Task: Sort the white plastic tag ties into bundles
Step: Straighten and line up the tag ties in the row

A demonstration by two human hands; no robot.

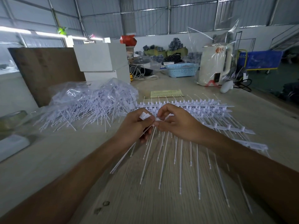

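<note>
Here, at the centre of the frame, the person is working both hands together over the desk [161, 199]. The left hand [134, 125] is curling round a small bunch of white ties [144, 116], their flat heads poking up above the fist and their thin tails running down and out toward the lower middle of the frame. The right hand [176, 122] is pinching another tie head [157, 119] between thumb and fingers [163, 111], right against the left hand's bunch; how many ties it has hold of is too small to tell.

Judging by this, the step in hand is collecting: ties are being pulled one at a time and added to a growing bundle in the left hand. The supply seems to be the rows of joined ties [202, 107] lying just behind and to the right of the hands, with tails fanning toward the lower right. A loose heap of ties [87, 109], partly inside a clear plastic bag [77, 92], is lying at the middle left, well apart from the hands.

The next move probably calls for seating the pinched tie alongside the others with heads level, while the left hand is keeping enough squeeze that the slippery tails are not sliding out, then reaching back to the rows.
</note>
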